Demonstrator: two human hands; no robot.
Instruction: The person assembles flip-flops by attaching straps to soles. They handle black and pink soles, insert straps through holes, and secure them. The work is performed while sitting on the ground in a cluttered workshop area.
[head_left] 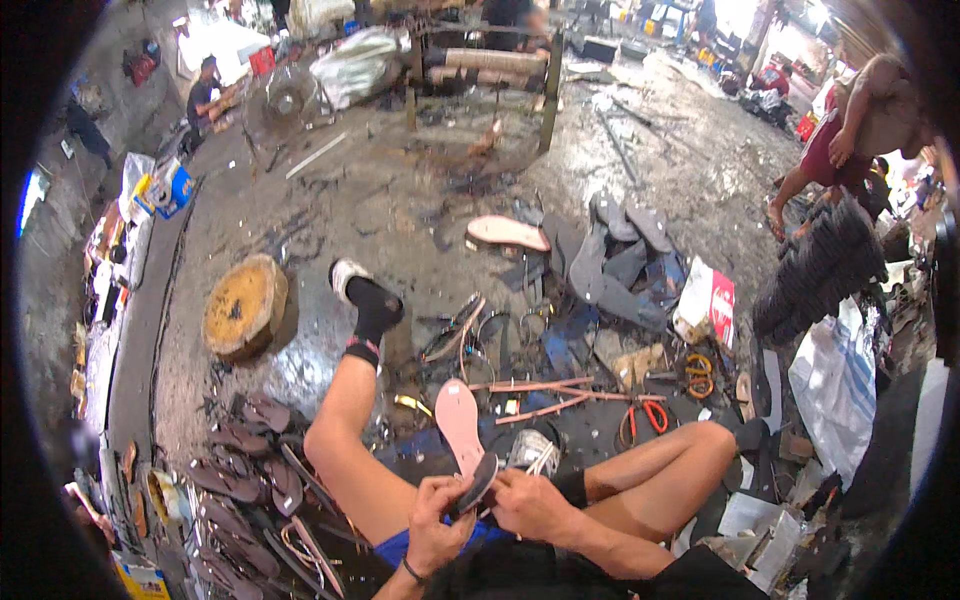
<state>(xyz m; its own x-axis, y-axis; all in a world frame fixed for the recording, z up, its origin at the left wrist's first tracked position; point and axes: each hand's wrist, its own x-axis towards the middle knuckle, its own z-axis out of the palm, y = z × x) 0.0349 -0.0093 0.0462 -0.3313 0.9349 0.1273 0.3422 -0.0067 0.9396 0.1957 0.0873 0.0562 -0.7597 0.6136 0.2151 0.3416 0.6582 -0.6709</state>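
My left hand (pixel 438 522) is closed around a dark sandal sole (pixel 477 484), low in front of me. Beside it, the fingers of my right hand (pixel 530 505) are pinched together at the sole's right edge. What they grip there is hidden. Just beyond the dark sole, a pink insole-shaped sole (pixel 459 418) points away from me; its near end is partly covered, and I cannot tell whether my left hand touches it. Several thin pinkish straps (pixel 545 386) lie on the floor past my right hand.
Orange-handled scissors (pixel 654 417) and yellow-handled scissors (pixel 698 376) lie ahead right. Dark soles (pixel 600 265) pile up beyond, near another pink sole (pixel 507 232). Finished-looking brown sandals (pixel 240 470) heap at left, below a round wooden block (pixel 243 305). A bent-over person (pixel 870 110) stands far right.
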